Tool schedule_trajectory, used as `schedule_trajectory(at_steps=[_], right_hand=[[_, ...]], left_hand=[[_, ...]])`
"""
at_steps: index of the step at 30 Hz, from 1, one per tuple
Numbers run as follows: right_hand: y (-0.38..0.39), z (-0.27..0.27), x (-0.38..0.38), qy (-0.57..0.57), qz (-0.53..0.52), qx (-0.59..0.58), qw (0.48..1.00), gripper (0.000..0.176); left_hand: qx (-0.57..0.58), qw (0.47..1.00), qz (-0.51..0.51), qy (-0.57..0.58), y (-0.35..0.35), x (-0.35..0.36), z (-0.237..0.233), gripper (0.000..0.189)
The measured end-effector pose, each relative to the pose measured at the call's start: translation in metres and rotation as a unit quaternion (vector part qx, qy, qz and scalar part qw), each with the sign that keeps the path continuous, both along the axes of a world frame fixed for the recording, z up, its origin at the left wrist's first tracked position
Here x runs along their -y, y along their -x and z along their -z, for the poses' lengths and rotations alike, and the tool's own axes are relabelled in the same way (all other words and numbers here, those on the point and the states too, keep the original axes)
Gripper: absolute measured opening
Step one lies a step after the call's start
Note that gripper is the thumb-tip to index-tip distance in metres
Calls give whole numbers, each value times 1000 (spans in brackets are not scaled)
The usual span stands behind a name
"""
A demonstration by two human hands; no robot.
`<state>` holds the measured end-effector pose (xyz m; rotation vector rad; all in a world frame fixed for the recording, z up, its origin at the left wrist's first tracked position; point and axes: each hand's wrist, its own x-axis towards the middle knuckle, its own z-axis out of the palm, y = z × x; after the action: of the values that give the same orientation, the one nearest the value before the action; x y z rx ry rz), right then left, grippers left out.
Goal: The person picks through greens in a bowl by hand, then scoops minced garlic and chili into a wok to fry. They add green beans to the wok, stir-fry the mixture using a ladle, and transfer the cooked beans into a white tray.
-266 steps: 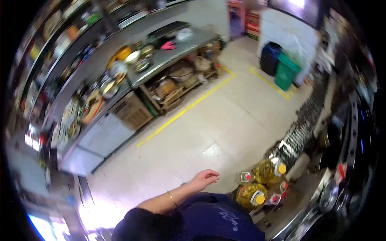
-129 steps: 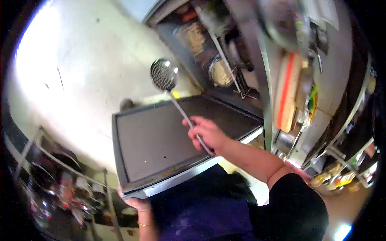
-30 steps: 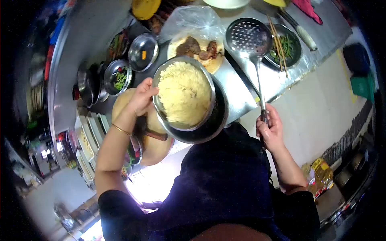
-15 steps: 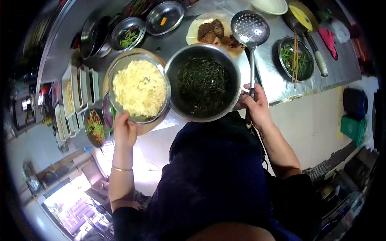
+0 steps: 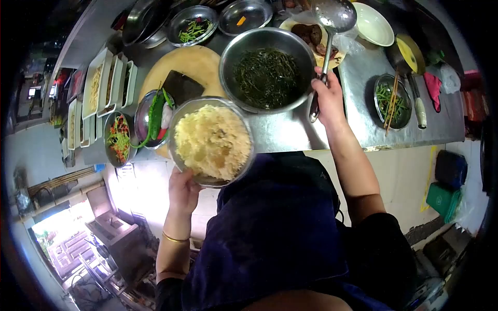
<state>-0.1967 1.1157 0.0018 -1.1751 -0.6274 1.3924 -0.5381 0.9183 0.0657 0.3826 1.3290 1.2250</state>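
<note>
My left hand [image 5: 183, 193] grips the near rim of a metal bowl [image 5: 249, 150] heaped with pale yellow, shredded-looking food [image 5: 212, 142]. The bowl is held at the counter's front edge, before my body. My right hand [image 5: 330, 98] is closed round the dark handle of a perforated skimmer [image 5: 334, 15], whose head points away from me. Its fingers also lie against the right side of a deep metal basin [image 5: 226, 78]; whether they grip its rim is hidden. Dark green strands [image 5: 265, 78], like seaweed, lie in that basin.
Left are a round cutting board [image 5: 202, 59] with a dark cleaver blade [image 5: 181, 87], a bowl with green peppers [image 5: 155, 116] and white trays [image 5: 98, 85]. Beyond the basin is a plate of brown meat [image 5: 311, 36]. Right are chopsticks [image 5: 392, 103] across a bowl of green vegetables [image 5: 384, 96].
The bowl of yellow food has moved right and closer to my body, uncovering the cutting board and blade. The basin and skimmer sit farther from me. The view has also shifted.
</note>
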Motion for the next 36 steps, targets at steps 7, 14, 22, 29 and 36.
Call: schedule_trajectory(at_steps=[7, 14, 22, 29, 36], right_hand=[[-94, -42, 40, -70, 60, 137, 986, 38], [-197, -75, 174, 12, 111, 366, 924, 37], [-165, -34, 198, 76, -27, 419, 904, 38], [-182, -7, 126, 162, -149, 144, 965, 35], [-197, 33, 99, 134, -196, 218, 946, 37]], left_hand=[[98, 969, 226, 14, -85, -64, -12, 43], [144, 929, 311, 143, -212, -96, 45, 23], [170, 954, 206, 137, -298, -149, 128, 29], [131, 931, 305, 151, -281, -150, 105, 51], [242, 931, 260, 83, -138, -106, 148, 34]])
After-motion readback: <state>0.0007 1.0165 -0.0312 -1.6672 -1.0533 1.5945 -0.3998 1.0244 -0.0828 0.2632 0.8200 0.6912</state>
